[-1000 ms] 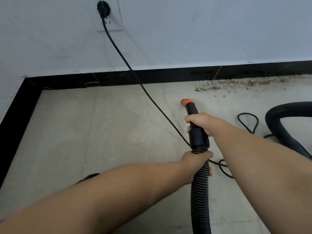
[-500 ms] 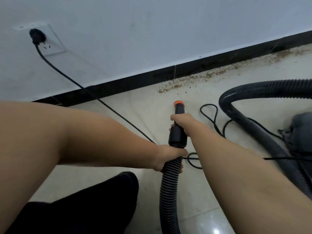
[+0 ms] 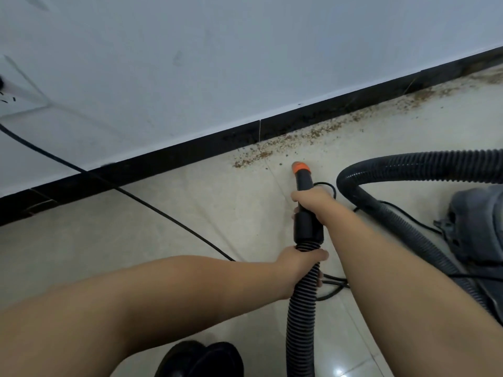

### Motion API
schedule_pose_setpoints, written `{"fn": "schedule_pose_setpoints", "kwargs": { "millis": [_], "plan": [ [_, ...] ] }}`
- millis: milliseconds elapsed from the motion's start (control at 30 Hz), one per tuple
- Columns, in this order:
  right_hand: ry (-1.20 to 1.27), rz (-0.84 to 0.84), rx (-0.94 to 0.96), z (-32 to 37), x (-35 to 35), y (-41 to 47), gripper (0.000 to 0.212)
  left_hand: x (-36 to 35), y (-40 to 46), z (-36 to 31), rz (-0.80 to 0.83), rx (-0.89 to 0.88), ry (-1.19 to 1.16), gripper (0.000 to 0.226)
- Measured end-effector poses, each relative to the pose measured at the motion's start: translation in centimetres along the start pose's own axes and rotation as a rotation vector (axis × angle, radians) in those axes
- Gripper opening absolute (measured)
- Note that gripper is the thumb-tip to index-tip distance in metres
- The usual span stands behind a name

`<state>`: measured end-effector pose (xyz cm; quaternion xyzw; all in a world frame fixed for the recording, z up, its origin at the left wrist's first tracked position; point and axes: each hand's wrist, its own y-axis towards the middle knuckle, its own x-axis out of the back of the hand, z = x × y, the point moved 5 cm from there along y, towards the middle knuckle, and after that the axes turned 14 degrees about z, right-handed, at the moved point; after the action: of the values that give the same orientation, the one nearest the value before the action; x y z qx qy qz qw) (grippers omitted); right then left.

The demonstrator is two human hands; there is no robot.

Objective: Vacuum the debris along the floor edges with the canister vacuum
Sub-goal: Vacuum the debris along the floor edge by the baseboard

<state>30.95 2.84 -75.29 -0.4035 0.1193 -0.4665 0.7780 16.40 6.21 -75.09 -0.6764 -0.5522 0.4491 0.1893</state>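
Note:
Brown debris (image 3: 321,130) lies in a strip on the pale floor tiles along the black baseboard (image 3: 190,156), running to the far right. The vacuum nozzle (image 3: 306,183), black with an orange tip (image 3: 299,167), points at the near end of that strip, a short way from it. My right hand (image 3: 313,198) grips the nozzle's black handle. My left hand (image 3: 300,258) grips the ribbed hose (image 3: 300,317) just below the handle. The hose loops right to the grey canister (image 3: 479,227).
A black power cord (image 3: 163,213) runs from a wall socket (image 3: 16,96) at the far left across the floor, under my arms. Slack cord loops (image 3: 330,288) lie beside the hose. A dark shoe (image 3: 201,359) shows at the bottom edge.
The view has swung right along the wall, so the socket has slid to the left edge. The nozzle tip is now closer to the near end of the debris strip. Both hands kept their grips.

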Motion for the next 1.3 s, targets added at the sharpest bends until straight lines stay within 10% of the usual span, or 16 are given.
{"fn": "schedule_pose_setpoints", "kwargs": {
  "millis": [633,1300],
  "plan": [
    [-0.120,0.235,0.004,1.5,-3.9,-1.5,0.025,0.4,-2.1,1.1,-0.056,-0.080,-0.139,0.021],
    [0.068,-0.110,-0.052,-1.4,6.3,1.7,0.016,-2.8,3.1,-1.8,0.098,-0.008,0.068,0.018]
  ]
}}
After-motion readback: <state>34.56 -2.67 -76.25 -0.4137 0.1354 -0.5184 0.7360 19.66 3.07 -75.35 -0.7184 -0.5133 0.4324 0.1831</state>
